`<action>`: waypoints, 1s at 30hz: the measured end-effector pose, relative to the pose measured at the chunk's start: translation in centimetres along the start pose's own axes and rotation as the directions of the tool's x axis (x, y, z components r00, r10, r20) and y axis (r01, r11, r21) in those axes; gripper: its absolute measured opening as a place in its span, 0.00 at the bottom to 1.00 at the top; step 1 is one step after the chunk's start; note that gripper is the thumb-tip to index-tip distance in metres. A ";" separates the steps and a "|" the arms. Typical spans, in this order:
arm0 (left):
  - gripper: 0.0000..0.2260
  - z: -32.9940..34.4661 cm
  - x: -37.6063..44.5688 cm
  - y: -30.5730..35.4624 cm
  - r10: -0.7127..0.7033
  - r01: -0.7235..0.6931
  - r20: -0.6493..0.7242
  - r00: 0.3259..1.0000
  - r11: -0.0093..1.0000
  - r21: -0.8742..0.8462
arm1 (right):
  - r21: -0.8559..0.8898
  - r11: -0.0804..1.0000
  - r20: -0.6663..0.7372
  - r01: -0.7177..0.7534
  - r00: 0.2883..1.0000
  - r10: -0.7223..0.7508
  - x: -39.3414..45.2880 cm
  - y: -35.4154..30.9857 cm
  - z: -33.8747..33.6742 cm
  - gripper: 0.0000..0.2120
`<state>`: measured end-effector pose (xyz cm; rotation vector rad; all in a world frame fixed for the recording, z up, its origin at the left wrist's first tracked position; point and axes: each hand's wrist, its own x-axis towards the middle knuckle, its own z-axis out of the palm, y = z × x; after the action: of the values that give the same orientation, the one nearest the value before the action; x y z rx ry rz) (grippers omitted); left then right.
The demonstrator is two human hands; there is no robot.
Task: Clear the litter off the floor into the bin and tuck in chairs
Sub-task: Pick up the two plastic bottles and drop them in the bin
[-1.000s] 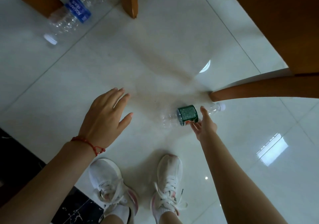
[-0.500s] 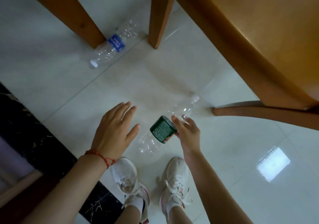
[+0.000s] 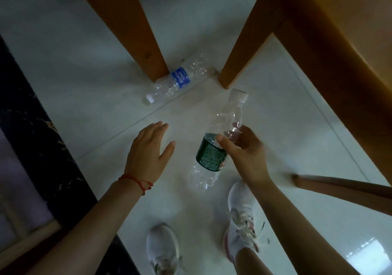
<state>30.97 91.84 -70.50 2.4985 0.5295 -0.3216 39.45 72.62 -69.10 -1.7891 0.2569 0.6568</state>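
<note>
My right hand [image 3: 244, 154] grips a clear plastic bottle with a green label [image 3: 212, 156] and holds it above the white tiled floor, its white cap pointing away from me. My left hand [image 3: 148, 151] hovers open beside it, palm down, with a red string on the wrist. A second clear bottle with a blue label [image 3: 178, 79] lies on the floor farther off, between two wooden legs. The bin is not in view.
Two wooden legs [image 3: 135, 31] [image 3: 244, 48] stand ahead, under a wooden seat or tabletop [image 3: 339, 41] at the upper right. A curved wooden chair leg [image 3: 339, 190] reaches in from the right. A dark marble strip [image 3: 42, 147] runs along the left. My white shoes [image 3: 241, 217] stand below.
My right hand has lifted the green-label bottle off the floor and turned it cap-away. The view has risen and shifted, so the blue-label bottle now appears nearer the middle.
</note>
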 end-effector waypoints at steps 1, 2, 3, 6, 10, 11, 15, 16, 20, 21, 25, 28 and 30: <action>0.31 0.4 1.0 -0.6 -0.013 0.013 -0.017 1.000 1.000 -0.013 | -0.013 1.000 0.023 0.013 1.000 -0.012 0.9 0.3 0.2 0.15; 0.30 0.8 2.0 -1.1 -0.022 0.021 -0.032 0.999 0.999 -0.025 | -0.027 0.999 0.045 0.023 0.999 -0.022 1.7 0.6 0.3 0.16; 0.30 1.2 3.1 -1.6 -0.026 0.024 -0.048 0.999 0.999 -0.036 | -0.038 0.999 0.065 0.036 0.997 -0.033 2.7 1.0 0.5 0.17; 0.30 2.4 6.5 -3.0 -0.009 0.000 -0.116 0.993 0.997 -0.073 | -0.057 0.996 0.113 0.067 0.992 -0.060 5.3 2.1 1.0 0.16; 0.29 3.6 10.7 -4.5 0.038 -0.049 -0.174 0.984 0.997 -0.059 | -0.049 0.989 0.160 0.137 0.979 -0.127 8.8 3.1 2.0 0.14; 0.29 3.9 11.7 -4.8 0.055 -0.065 -0.181 0.982 0.997 -0.052 | -0.052 0.986 0.175 0.159 0.973 -0.147 9.6 3.4 2.2 0.14; 0.26 5.4 15.1 -6.1 0.103 -0.105 -0.196 0.975 0.994 -0.001 | -0.043 0.972 0.243 0.232 0.946 -0.215 11.9 4.2 2.6 0.16; 0.26 5.8 15.7 -6.2 0.115 -0.114 -0.205 0.972 0.993 0.018 | -0.041 0.970 0.257 0.242 0.940 -0.224 12.3 4.5 2.5 0.16; 0.25 7.0 17.5 -6.5 0.098 -0.080 -0.253 0.963 0.994 0.078 | -0.022 0.961 0.292 0.276 0.921 -0.257 13.3 5.7 1.5 0.16; 0.26 7.2 17.9 -6.5 0.097 -0.074 -0.272 0.957 0.993 0.092 | -0.007 0.962 0.290 0.273 0.921 -0.260 13.5 6.1 1.3 0.16; 0.27 7.2 19.1 -6.0 -0.021 0.022 -0.287 0.958 1.000 -0.001 | 0.031 0.966 0.280 0.255 0.926 -0.254 13.8 7.9 0.6 0.30; 0.26 7.4 19.7 -5.8 -0.086 0.070 -0.240 0.967 0.995 -0.074 | 0.030 0.974 0.272 0.224 0.936 -0.223 14.0 8.6 0.3 0.18; 0.24 7.4 19.7 -5.6 -0.121 0.091 -0.227 0.966 0.986 -0.138 | 0.034 0.978 0.260 0.207 0.943 -0.209 14.2 8.9 0.2 0.13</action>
<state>45.31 97.85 -85.80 2.4024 0.7563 -0.0292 46.67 72.17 -84.17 -1.6731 -0.1097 0.7304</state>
